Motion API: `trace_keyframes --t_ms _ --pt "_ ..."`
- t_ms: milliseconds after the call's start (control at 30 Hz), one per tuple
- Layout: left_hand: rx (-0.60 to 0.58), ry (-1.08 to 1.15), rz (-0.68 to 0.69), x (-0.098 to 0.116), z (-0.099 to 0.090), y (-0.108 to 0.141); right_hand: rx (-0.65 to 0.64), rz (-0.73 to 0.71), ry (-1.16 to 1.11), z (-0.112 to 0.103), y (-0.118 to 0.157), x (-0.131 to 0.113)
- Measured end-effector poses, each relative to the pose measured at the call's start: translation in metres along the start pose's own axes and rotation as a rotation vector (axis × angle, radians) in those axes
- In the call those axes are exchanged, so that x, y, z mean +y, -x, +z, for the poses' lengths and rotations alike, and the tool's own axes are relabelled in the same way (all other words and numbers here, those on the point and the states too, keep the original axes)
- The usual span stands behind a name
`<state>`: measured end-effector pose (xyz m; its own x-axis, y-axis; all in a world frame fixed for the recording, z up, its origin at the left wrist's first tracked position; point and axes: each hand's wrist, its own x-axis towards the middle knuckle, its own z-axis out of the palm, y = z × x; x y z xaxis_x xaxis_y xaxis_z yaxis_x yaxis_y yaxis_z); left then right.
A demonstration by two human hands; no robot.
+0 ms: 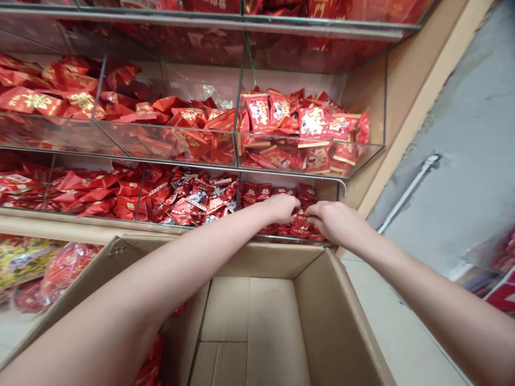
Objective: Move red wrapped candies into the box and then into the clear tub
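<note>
Both hands are in at the lower right bin [287, 239], right among the red packets [301, 225]! Left hand [285, 208] and right hand [330, 219] have fingers curled; whether either grip holds one, I can't tell. The box [330, 311] sits open below, presumably for easy reach.

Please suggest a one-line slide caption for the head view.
Left hand and right hand reach among small red packets on a lower shelf, an open cardboard box in front.
</note>
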<state>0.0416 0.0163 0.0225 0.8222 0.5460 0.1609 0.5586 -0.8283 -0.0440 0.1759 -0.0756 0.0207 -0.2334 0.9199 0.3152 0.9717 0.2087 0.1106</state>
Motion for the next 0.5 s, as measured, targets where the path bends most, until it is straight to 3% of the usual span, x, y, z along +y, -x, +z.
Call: trace_keyframes --t_ms 200,500 --pt "-0.018 0.032 -0.046 0.005 -0.003 -0.004 -0.047 0.039 -0.042 -0.005 -0.004 0.001" --pt "-0.031 0.159 -0.157 -0.005 -0.001 -0.008 -0.086 0.082 -0.027 -0.013 -0.008 0.002"
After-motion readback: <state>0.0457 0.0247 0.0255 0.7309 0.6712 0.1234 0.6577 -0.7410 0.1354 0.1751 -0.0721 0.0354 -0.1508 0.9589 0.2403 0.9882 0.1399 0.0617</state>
